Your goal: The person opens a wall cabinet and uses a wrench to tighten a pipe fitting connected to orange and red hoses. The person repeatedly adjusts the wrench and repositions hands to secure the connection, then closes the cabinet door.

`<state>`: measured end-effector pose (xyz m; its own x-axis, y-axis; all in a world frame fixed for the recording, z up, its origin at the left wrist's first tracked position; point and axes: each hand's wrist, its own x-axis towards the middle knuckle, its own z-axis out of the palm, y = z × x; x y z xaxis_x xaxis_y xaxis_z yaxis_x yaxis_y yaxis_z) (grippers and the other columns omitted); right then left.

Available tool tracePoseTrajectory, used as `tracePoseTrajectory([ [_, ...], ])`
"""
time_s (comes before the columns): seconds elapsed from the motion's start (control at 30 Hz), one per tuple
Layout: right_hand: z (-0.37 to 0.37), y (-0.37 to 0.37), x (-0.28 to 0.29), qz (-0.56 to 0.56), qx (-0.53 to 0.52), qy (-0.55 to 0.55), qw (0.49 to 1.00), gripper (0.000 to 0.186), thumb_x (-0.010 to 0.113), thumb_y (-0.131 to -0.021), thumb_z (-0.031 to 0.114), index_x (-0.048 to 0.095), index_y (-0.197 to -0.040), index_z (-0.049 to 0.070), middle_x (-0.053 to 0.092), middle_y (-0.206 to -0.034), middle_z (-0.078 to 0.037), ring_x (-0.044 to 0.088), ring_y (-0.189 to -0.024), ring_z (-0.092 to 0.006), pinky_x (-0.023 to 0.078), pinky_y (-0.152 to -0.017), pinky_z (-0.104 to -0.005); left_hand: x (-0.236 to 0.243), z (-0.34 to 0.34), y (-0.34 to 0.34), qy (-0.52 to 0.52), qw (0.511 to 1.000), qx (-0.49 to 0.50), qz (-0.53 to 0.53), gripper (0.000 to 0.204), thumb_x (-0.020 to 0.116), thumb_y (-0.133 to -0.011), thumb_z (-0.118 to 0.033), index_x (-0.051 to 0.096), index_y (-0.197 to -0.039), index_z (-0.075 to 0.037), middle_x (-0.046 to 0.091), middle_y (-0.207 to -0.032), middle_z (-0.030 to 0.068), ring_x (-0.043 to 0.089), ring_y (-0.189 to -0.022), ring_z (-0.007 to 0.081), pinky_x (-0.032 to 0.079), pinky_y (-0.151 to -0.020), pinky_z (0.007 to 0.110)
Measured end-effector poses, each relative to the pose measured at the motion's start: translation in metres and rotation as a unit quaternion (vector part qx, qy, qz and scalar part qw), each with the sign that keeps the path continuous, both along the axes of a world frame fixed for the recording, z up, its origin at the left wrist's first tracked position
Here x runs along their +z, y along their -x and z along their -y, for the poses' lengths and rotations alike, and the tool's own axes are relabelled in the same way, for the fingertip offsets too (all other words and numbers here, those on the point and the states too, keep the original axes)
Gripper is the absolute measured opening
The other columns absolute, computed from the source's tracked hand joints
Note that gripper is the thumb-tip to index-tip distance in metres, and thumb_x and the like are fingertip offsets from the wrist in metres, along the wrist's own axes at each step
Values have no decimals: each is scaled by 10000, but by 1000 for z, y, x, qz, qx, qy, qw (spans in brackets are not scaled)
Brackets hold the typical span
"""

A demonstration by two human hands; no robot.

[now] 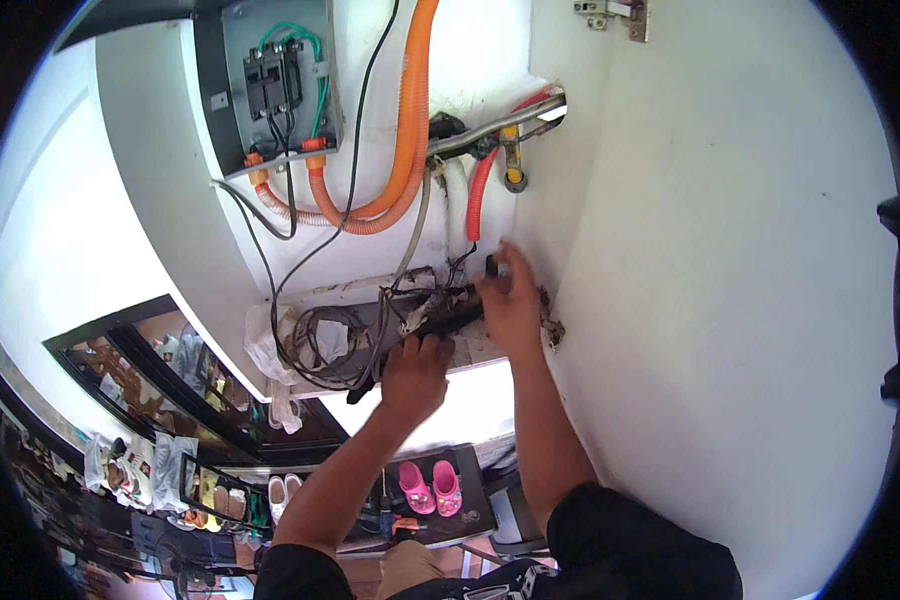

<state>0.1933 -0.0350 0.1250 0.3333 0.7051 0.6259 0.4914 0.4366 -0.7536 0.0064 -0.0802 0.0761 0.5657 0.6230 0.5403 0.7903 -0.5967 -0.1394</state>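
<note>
In the lower part of a white wall recess, my left hand (415, 380) curls its fingers over a long black object (448, 320), perhaps a wrapped cable bundle, lying diagonally among tangled wires. My right hand (510, 300), higher and to the right, has its fingers bent around a small dark piece (491, 268) near that object's upper end; what it is exactly is hard to tell. Coiled grey cables (308, 345) and crumpled white plastic (265, 340) lie left of my hands. A red corrugated conduit (478, 200) hangs above my right hand.
A grey breaker box (220, 70) with orange conduits (390, 180) is upper left; a metal pipe (500, 123) crosses the recess. A white panel with a hinge (630, 20) fills the right. Below are pink clogs (417, 490), a drill (400, 523) and shoe racks (205, 490).
</note>
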Motion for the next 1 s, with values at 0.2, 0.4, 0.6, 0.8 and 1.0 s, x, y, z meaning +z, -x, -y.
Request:
tracePoseTrajectory([
  [0.2,-82,-12,86,4,-65,-178,982,661,647,-924,117,398,-1523,-12,557,-1397,-280,624,-1180,-421,542,-963,-465,130,69,-12,181,973,-145,0,560,771,-867,-306,605,-1329,-37,654,-1257,172,631,-1160,374,517,-1018,488],
  [0.4,-50,-3,103,72,-162,-94,980,469,640,-959,197,517,-1375,21,631,-1213,-257,636,-1111,-473,543,-919,-548,265,-64,-55,-89,967,-169,166,839,790,-828,-222,403,-1544,-19,554,-1426,265,554,-1321,410,441,-1136,447],
  [0.6,6,4,95,84,-151,-9,985,411,592,-1032,295,554,-1355,44,683,-1084,-247,681,-965,-472,544,-850,-556,273,-117,-66,133,972,-118,157,536,681,-816,-169,620,-1340,-69,701,-1148,210,667,-1091,361,515,-969,425],
  [0.8,-26,16,69,-304,132,-78,940,434,507,-1080,433,588,-1305,71,620,-838,-105,611,-661,-246,563,-692,-466,278,-132,-63,275,913,-132,271,376,613,-829,-207,717,-1163,-69,672,-880,141,614,-825,232,502,-782,370],
  [1.0,-24,7,65,-605,524,-16,598,475,471,-1089,488,586,-1330,95,561,-772,-28,492,-597,-134,521,-594,-348,271,-145,-59,263,911,-160,275,410,603,-830,-198,716,-1206,-79,643,-843,129,598,-805,221,493,-762,369],
])
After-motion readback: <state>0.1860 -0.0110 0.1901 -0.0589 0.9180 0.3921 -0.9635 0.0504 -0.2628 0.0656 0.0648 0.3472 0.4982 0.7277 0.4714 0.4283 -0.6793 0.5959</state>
